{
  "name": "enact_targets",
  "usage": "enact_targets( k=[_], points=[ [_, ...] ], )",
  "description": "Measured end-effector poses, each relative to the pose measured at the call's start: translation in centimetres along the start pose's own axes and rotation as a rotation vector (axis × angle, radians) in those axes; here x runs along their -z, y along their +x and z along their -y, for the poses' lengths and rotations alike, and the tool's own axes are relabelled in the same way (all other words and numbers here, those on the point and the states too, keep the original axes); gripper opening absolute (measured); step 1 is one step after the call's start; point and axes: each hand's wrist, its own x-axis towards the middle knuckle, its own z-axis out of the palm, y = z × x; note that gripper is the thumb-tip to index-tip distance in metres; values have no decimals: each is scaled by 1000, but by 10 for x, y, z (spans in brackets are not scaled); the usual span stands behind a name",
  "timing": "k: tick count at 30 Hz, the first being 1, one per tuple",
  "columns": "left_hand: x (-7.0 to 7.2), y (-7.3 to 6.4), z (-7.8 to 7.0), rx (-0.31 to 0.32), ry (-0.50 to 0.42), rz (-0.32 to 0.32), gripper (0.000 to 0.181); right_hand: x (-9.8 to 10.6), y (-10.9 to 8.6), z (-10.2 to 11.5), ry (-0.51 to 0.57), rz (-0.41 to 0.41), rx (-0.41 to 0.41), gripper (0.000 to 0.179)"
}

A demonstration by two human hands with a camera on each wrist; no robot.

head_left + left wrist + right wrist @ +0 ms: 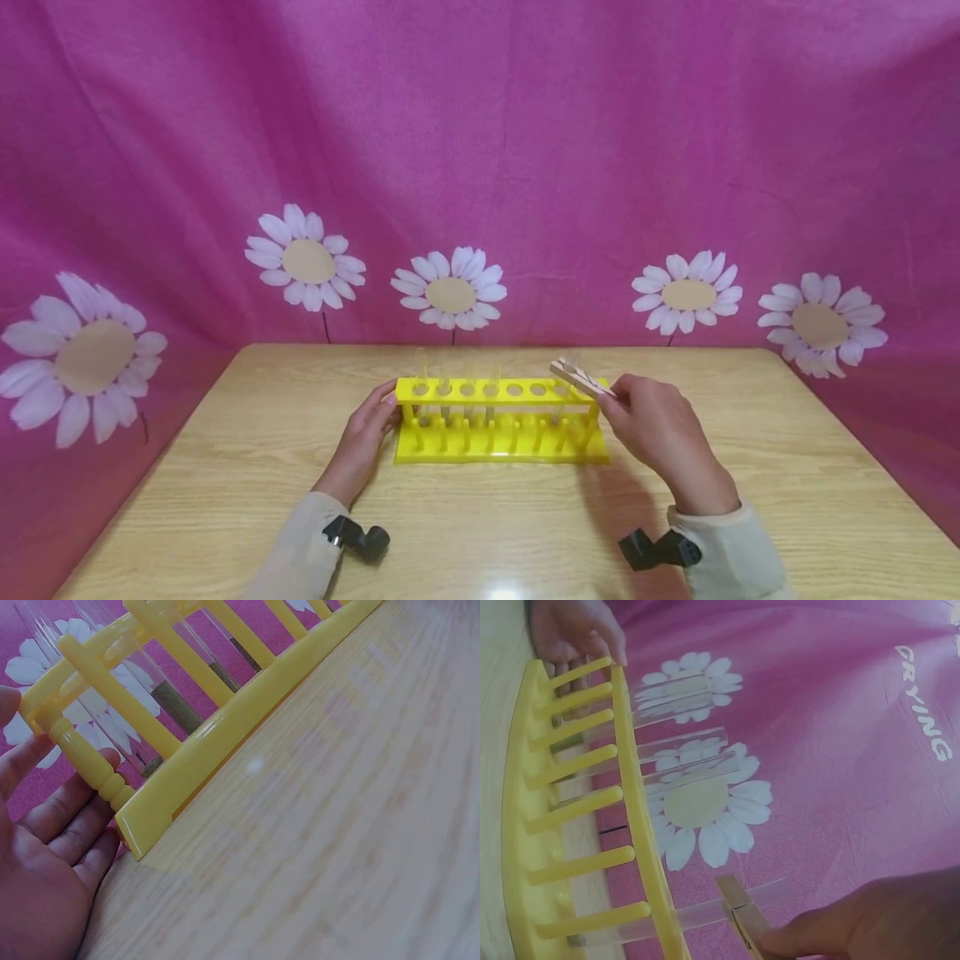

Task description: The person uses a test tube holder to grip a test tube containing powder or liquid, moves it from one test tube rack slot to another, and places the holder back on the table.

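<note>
A yellow test tube rack (502, 456) stands upright on the table. At its left end, my left hand (360, 442) holds the frame, with fingers reaching behind the end post (86, 761). My right hand (667, 433) grips a wooden test tube holder (581, 379) above the right end. The holder's jaws are around the upper part of a clear test tube (697, 917), whose lower part passes through a rack hole. Several other clear tubes (491, 371) sit in the left holes, with dark brownish matter (176, 705) in their bottoms.
The wooden table (480, 517) runs back to a magenta cloth (510, 167) printed with white daisies. Pegs (515, 433) line the front of the rack's base. A black wrist mount (660, 550) sits on each sleeve.
</note>
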Motion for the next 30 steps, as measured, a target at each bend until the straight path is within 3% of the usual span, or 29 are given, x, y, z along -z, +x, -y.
enact_targets(
  k=[30],
  points=[
    [0, 1, -1, 7, -19, 9, 46, -2, 3, -4, 3, 25, -35, 24]
  ],
)
